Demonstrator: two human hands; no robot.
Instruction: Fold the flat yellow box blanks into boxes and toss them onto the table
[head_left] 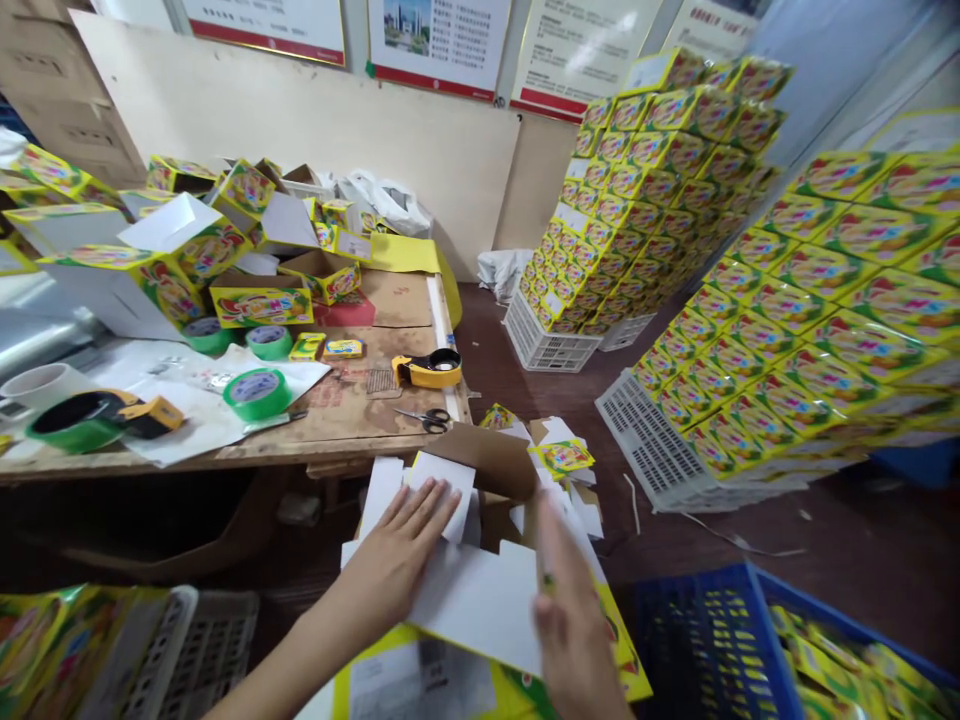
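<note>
My left hand (409,545) lies flat, fingers stretched out, on white cardboard in front of me. Below it spreads an unfolded cardboard carton (484,605), white inside, with a yellow and green printed outside showing along its near and right edges. My right hand (574,620) is at the carton's right side and blurred by motion. Whether its fingers grip the cardboard edge cannot be made out. Beyond both hands, a brown open box (487,455) holds white flaps and scraps. A small yellow printed carton piece (566,457) lies at its right.
A wooden table (352,420) bears scissors (424,418), a yellow tape dispenser (427,368), green tape rolls (256,394) and printed boxes (261,300). Tall carton stacks (652,180) stand on white crates (551,345) at right. A blue crate (701,630) of small packs is near right.
</note>
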